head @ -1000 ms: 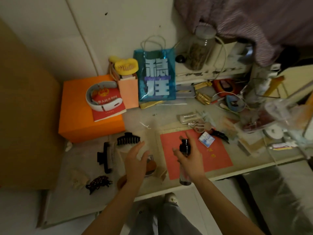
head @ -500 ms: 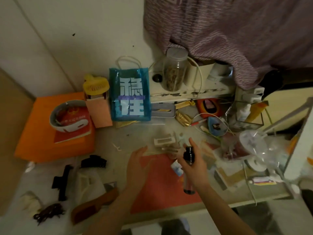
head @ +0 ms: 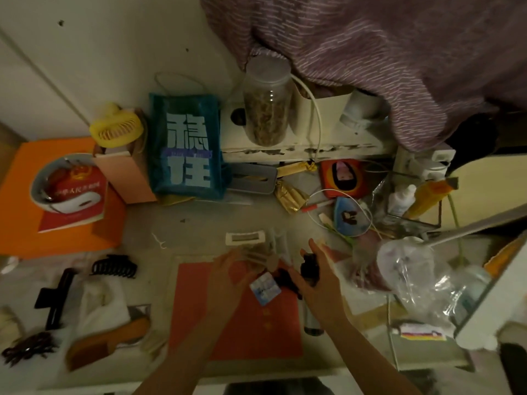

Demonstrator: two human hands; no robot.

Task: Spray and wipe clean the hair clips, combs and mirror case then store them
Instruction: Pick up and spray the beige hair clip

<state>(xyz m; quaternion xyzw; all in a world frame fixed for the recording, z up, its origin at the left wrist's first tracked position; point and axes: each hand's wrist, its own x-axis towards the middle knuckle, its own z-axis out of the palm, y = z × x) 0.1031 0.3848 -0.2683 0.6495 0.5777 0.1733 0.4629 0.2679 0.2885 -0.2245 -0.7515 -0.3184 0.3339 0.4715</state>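
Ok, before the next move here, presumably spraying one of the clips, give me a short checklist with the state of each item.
1. Spray bottle in hand: ok, the right hand grips it upright, its black nozzle at the top.
2. Left hand free to pick up an item: ok, its fingers are relaxed and hold nothing.
3. A target within reach: ok, a small dark clip lies on the red mat between the hands.
4. Nozzle aimed at the target: cannot tell, the picture is blurred.
5. Wiping cloth ready: ok, a white cloth lies left of the mat.
6. Other items laid out: ok, the black claw clip and wooden comb lie on the left.
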